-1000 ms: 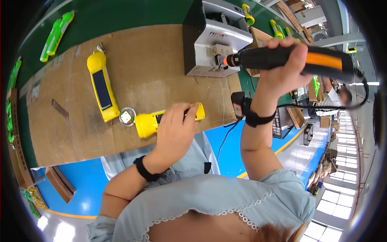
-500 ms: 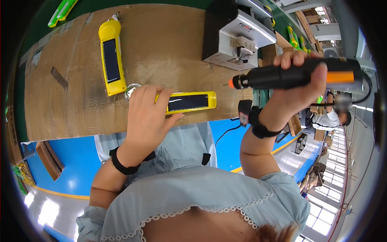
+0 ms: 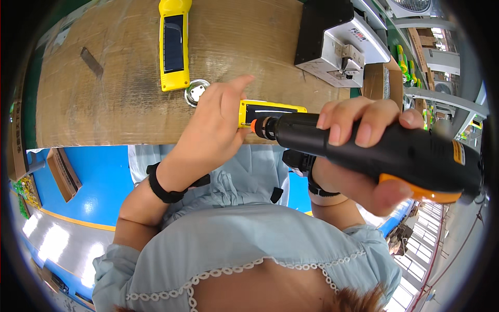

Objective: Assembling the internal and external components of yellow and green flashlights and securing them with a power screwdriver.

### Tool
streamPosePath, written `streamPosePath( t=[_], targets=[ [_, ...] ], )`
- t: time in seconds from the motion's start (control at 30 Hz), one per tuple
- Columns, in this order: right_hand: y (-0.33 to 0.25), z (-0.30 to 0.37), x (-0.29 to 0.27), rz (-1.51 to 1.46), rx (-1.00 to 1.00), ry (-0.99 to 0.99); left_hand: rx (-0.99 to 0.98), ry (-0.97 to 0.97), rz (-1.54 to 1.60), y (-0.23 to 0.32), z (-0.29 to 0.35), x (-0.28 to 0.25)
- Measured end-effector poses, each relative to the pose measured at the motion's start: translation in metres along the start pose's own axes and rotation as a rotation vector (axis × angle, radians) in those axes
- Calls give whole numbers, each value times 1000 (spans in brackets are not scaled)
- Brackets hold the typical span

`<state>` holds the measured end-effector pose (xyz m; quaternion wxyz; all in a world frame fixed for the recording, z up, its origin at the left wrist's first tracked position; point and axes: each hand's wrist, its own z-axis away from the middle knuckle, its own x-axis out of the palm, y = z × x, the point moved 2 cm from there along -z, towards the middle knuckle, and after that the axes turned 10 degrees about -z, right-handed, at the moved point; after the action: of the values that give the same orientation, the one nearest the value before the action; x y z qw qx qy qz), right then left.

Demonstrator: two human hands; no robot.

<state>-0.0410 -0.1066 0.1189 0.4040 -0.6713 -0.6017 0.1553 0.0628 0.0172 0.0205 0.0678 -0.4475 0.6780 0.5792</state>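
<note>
My right hand (image 3: 358, 151) is wrapped round a black electric screwdriver (image 3: 322, 132) with an orange trigger and orange nose. Its bit touches, or nearly touches, the near edge of a yellow work light (image 3: 274, 107) with a dark panel. Around the left end of this light my left hand (image 3: 215, 117) is closed, covering that end, with one finger stuck out. Just beyond the left hand lies a round silver reflector (image 3: 197, 92). It sits by the lower end of a second yellow work light (image 3: 174, 47), whose dark panel faces up.
Brown cardboard (image 3: 114, 93) covers the bench top. A black and silver machine (image 3: 338, 52) stands at the back right, with a cardboard box (image 3: 375, 82) beside it. Green and yellow lights (image 3: 403, 60) lie farther right. A small dark strip (image 3: 92, 62) is at the left.
The screwdriver has come left and down, from beside the near work light to its left part. My left hand has shifted right in view. The view has turned, moving the bench items.
</note>
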Motion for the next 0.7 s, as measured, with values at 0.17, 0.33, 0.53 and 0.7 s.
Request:
streamPosePath(
  t=[0.17,0.33,0.53,0.7],
  targets=[
    [8,2,2,79,83,114,-14,11,9,-2,1,4],
    [13,-3,18,176,114,8,5,16,-25,-3,4,1],
    [22,-3,24,139,139,150,27,31,-35,2,1,-2],
    [-10,-5,14,78,-78,117,-22,-16,-110,7,0,-8]
  ],
)
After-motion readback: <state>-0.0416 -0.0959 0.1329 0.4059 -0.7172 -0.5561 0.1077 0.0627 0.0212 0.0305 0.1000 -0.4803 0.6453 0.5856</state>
